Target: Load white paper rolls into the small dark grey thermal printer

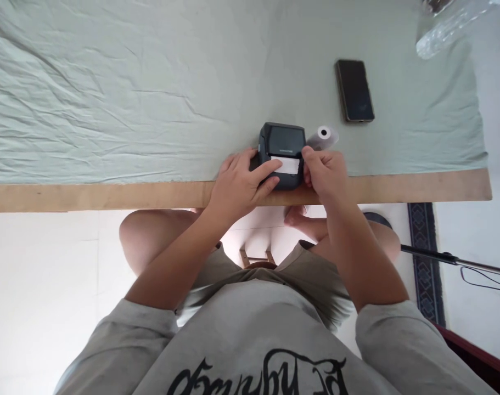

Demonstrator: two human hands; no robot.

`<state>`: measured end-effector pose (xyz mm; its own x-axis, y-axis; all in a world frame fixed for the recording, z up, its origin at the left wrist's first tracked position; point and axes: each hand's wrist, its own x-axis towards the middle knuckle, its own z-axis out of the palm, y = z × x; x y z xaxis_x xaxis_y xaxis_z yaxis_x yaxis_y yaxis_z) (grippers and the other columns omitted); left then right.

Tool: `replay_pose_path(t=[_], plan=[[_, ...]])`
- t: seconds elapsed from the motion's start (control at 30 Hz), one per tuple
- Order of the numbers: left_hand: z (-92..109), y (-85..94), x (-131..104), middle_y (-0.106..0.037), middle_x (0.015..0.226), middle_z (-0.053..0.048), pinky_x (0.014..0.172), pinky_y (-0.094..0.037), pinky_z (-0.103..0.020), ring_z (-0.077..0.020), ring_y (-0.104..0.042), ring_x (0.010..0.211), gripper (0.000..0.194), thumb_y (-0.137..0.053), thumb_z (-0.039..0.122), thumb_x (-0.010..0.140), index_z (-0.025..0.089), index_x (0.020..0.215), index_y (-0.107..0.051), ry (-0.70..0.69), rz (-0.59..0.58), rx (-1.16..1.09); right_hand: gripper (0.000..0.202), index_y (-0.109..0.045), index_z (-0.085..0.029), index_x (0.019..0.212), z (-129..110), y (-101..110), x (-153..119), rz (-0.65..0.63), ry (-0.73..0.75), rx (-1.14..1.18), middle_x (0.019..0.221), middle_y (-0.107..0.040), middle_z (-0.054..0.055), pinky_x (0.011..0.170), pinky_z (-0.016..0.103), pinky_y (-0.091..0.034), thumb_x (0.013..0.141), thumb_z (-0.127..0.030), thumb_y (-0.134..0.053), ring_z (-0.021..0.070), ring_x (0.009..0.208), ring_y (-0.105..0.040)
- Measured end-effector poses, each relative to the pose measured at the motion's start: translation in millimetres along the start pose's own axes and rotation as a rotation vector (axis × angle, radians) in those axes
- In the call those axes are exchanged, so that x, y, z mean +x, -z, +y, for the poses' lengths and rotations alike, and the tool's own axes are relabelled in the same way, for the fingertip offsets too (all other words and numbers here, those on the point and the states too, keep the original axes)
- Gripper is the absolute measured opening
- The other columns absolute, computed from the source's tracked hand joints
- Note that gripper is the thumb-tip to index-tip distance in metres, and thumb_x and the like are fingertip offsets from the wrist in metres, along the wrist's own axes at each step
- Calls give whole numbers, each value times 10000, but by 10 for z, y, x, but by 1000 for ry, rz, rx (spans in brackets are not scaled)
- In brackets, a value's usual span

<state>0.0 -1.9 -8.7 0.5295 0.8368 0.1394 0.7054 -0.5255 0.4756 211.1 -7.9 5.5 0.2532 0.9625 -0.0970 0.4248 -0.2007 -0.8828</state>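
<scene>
A small black printer (285, 141) sits at the front edge of the cloth-covered table, and a strip of white paper (291, 165) shows on its front part. My left hand (243, 184) grips the printer's left side, one finger resting on the white paper. At the printer's right side is my right hand (324, 169), its fingers bent and pressed together against the side; whether it pinches anything there is hidden. Just behind my right hand lies a white paper roll (324, 133) with a dark core.
A black phone (354, 90) lies on the cloth (159, 93) to the back right. Clear plastic (439, 41) is at the far right corner. A bare wooden edge (97, 196) runs along the table's front. A dark pole (459, 260) extends at lower right.
</scene>
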Motion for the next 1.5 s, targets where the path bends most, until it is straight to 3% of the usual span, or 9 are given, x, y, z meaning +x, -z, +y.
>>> replay_pose_path(t=[0.17,0.4,0.83,1.03,1.23,1.4,1.5], plan=[[-11,-19,0,-565,1433,-190,1126,-405,-547,-349,-546,1280,518,-362,538,1073,285,1427,-641,-6,9,-3,723,-429,-217,421,-38,-16,57,-54,-70,-3,361,-414,-42,377,248,-247,857,-762,-617,61,346,-357],[11,9,-2,-576,1451,-196,1136,-401,-521,-351,-546,1314,634,-377,569,1058,238,1594,-445,17,-7,-13,639,-437,-215,439,-132,33,65,-139,-155,26,385,-442,-31,388,235,-288,916,-584,-648,66,369,-382],[40,39,3,-589,1440,-164,1135,-412,-505,-340,-558,1301,574,-461,508,1030,245,1538,-511,48,-5,-38,592,-487,-203,436,-231,77,107,-210,-237,-35,378,-476,-29,392,230,-305,943,-446,-671,63,360,-407],[38,38,12,-585,1470,-167,1142,-406,-499,-343,-558,1327,584,-455,506,1027,221,1535,-487,59,-7,-40,586,-492,-214,456,-159,60,122,-218,-208,28,385,-461,-37,372,227,-290,912,-532,-681,66,365,-391],[22,-9,26,-614,1431,-227,1141,-407,-498,-379,-587,1314,782,-611,562,925,86,1511,-409,128,9,-64,614,-470,-220,499,-92,50,93,-197,-200,21,432,-462,-37,392,241,-322,883,-659,-660,75,382,-417],[50,9,26,-597,1463,-221,1161,-395,-517,-394,-552,1378,851,-697,586,867,117,1511,-399,121,-22,-47,661,-421,-231,499,-61,32,76,-161,-178,30,419,-448,-25,389,247,-327,906,-731,-567,97,392,-418],[57,19,28,-568,1507,-229,1189,-373,-506,-387,-531,1411,904,-723,582,854,94,1536,-386,123,-31,-37,644,-431,-233,501,-40,22,90,-144,-209,58,408,-447,-24,396,248,-346,934,-697,-537,102,387,-419]])
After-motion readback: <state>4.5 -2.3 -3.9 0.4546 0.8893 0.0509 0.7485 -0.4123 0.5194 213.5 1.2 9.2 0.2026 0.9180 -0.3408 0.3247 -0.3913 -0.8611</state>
